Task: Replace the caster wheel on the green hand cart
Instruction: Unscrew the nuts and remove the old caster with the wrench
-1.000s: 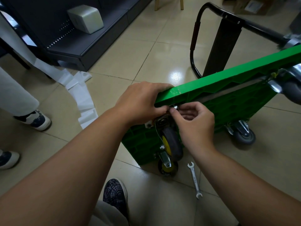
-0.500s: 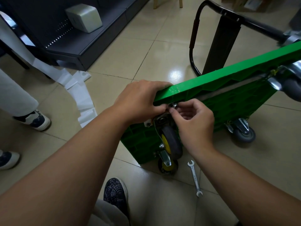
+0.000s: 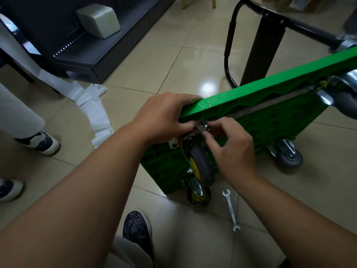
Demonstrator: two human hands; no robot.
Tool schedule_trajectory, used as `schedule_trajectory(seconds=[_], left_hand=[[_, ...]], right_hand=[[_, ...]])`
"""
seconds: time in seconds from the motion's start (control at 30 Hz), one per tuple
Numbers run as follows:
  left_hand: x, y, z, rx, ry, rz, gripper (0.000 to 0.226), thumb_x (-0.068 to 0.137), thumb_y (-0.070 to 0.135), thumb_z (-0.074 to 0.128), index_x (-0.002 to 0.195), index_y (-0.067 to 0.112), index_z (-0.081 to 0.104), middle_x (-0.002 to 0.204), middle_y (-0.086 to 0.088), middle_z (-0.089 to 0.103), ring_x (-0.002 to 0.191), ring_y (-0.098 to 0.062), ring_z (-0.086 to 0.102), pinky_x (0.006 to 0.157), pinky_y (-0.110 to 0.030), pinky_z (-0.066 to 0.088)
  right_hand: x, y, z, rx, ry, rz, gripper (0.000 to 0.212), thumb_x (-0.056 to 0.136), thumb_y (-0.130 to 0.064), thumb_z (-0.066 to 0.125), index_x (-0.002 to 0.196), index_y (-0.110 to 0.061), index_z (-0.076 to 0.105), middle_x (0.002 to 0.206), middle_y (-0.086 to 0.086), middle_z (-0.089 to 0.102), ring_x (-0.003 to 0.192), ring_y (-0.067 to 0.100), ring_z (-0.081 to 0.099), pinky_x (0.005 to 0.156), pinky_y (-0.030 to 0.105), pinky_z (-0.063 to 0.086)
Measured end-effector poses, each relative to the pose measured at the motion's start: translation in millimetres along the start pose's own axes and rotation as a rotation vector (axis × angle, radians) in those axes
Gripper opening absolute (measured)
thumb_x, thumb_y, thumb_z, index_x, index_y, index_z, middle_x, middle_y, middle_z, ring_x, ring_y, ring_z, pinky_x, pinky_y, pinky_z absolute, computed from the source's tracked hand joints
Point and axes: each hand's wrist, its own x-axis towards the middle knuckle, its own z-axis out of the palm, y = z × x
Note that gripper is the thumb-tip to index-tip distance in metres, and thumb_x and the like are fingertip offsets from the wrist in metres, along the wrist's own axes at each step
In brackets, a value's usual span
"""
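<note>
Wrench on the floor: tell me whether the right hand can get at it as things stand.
Probably yes. The wrench lies on bare tile below the right hand, nothing covering it. That hand's fingers pinch a fastener above the caster on the cart, so it must let go first.

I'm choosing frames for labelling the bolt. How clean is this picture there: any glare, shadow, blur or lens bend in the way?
Head view: the bolt is shaded under the green cart, small and soft, between left hand and right hand; glare sits on a floor tile, clear of it; corners darken; the wide lens stretches both forearms.
</note>
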Motion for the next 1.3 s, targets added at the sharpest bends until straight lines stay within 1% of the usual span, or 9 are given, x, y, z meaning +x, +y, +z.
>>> schedule_trajectory(seconds=[0.03,0.1,0.23,0.37,0.53,0.63,0.77,0.93,1.3], left_hand=[[0.9,-1.3,-0.5,-0.009,-0.006,-0.004,0.06,0.085,0.04,0.072,0.143,0.04,0.055,0.116,0.008,0.074,0.099,-0.019,0.068,0.081,-0.039,0.054],[2.2,-3.7,-1.6,-0.028,-0.015,-0.02,0.06,0.085,0.038,0.073,0.142,0.04,0.056,0.118,0.009,0.074,0.101,-0.018,0.068,0.083,-0.04,0.055],[5.3,-5.5,-2.8,-0.049,-0.017,-0.048,0.06,0.084,0.038,0.077,0.141,0.04,0.058,0.118,0.01,0.074,0.103,-0.017,0.069,0.084,-0.04,0.055],[7.5,-4.5,-5.0,-0.057,-0.006,-0.073,0.062,0.083,0.035,0.079,0.141,0.04,0.058,0.121,0.009,0.074,0.106,-0.015,0.07,0.087,-0.043,0.057],[7.7,1.6,-4.0,-0.08,-0.026,-0.089,0.062,0.083,0.039,0.075,0.142,0.036,0.058,0.123,0.006,0.073,0.108,-0.015,0.07,0.091,-0.047,0.057],[8.3,2.9,-4.6,-0.098,-0.038,-0.095,0.062,0.083,0.036,0.076,0.143,0.032,0.059,0.123,0.005,0.073,0.109,-0.013,0.07,0.093,-0.046,0.057],[10.0,3.4,-6.8,-0.125,-0.062,-0.112,0.065,0.079,0.041,0.07,0.142,0.03,0.06,0.123,0.005,0.073,0.109,-0.012,0.071,0.094,-0.044,0.058],[11.4,-0.3,-5.4,-0.126,-0.091,-0.095,0.062,0.082,0.037,0.071,0.143,0.028,0.06,0.123,0.007,0.073,0.106,-0.011,0.071,0.09,-0.043,0.059],[11.0,-2.5,-5.8,-0.129,-0.091,-0.093,0.061,0.084,0.036,0.073,0.143,0.03,0.059,0.123,0.009,0.072,0.106,-0.012,0.071,0.088,-0.044,0.059]], right_hand=[[-3.4,8.9,-0.9,-0.077,-0.035,-0.068,0.012,0.085,-0.01,0.075,0.092,-0.01,0.066,0.088,0.002,0.064,0.082,0.02,0.062,0.072,0.034,0.052],[-15.2,31.0,-4.4,-0.161,-0.068,-0.045,0.013,0.084,-0.012,0.077,0.091,-0.009,0.066,0.087,0.004,0.064,0.083,0.022,0.062,0.069,0.04,0.053],[-47.9,87.8,-17.2,-0.229,-0.139,0.194,0.016,0.081,-0.015,0.08,0.087,-0.013,0.066,0.083,0.002,0.069,0.079,0.023,0.066,0.068,0.039,0.055],[-77.8,149.5,-36.6,-0.227,-0.162,0.549,0.015,0.08,-0.011,0.078,0.085,-0.016,0.065,0.076,-0.002,0.069,0.074,0.02,0.066,0.066,0.031,0.047],[-139.6,207.3,-43.4,-0.2,-0.154,0.894,0.013,0.08,-0.01,0.078,0.081,-0.017,0.066,0.073,-0.001,0.07,0.076,0.026,0.067,0.074,0.033,0.051],[-170.6,226.8,-31.7,-0.274,-0.269,0.966,0.013,0.081,-0.015,0.075,0.074,-0.017,0.064,0.067,-0.009,0.064,0.069,0.024,0.06,0.066,0.032,0.045],[-187.8,244.8,-12.7,-0.348,-0.394,1.063,0.016,0.082,-0.018,0.074,0.072,-0.016,0.063,0.075,0.006,0.066,0.074,0.03,0.06,0.069,0.036,0.05],[-196.3,262.7,-3.2,-0.395,-0.464,1.08,0.019,0.085,-0.019,0.075,0.073,-0.017,0.06,0.075,0.007,0.063,0.071,0.029,0.058,0.067,0.036,0.047],[-207.6,267.1,1.0,-0.373,-0.343,1.156,0.018,0.086,-0.011,0.075,0.074,-0.01,0.061,0.075,0.016,0.062,0.07,0.033,0.056,0.067,0.037,0.044]])
